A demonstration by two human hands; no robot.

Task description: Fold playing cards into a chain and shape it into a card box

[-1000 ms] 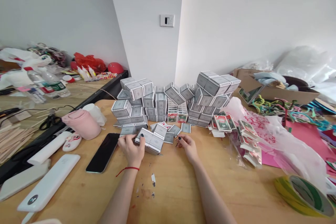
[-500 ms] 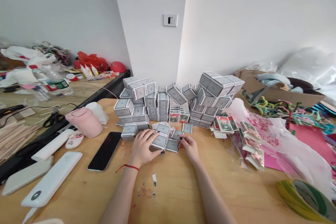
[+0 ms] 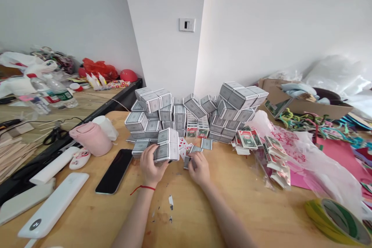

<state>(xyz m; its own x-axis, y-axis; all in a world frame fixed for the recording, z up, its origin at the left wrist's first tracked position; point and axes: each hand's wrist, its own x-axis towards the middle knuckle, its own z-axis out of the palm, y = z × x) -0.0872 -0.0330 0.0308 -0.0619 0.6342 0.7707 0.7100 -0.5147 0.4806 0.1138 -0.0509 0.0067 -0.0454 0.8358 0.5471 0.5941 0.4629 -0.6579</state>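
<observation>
Your left hand is clamped on a block of grey-backed card decks, held tilted up off the wooden surface. Your right hand is apart from it, pinching a flat grey card packet at the fingertips. Loose red-pip cards lie between the hands. A stacked wall of wrapped decks stands just behind. A black phone lies left of your left hand.
</observation>
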